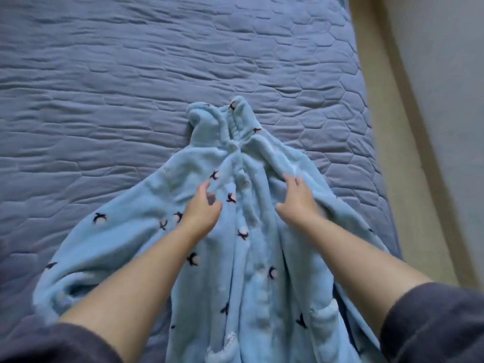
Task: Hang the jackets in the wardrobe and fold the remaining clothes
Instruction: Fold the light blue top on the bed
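A light blue fleece robe [251, 258] with small dark bird prints lies lengthwise on the bed, its collar pointing away from me and its hem near the bottom edge. Its front is bunched into long folds down the middle. My left hand [203, 208] hovers on the left chest area with loosely curled fingers, holding nothing that I can see. My right hand [297, 199] rests on the right chest area, fingers bent into a raised ridge of fleece. One sleeve spreads out to the left.
The bed is covered by a blue-grey quilted spread [131, 87] with a hexagon stitch pattern. Its right edge [377, 153] runs diagonally, with a beige strip and pale floor [432, 100] beyond it.
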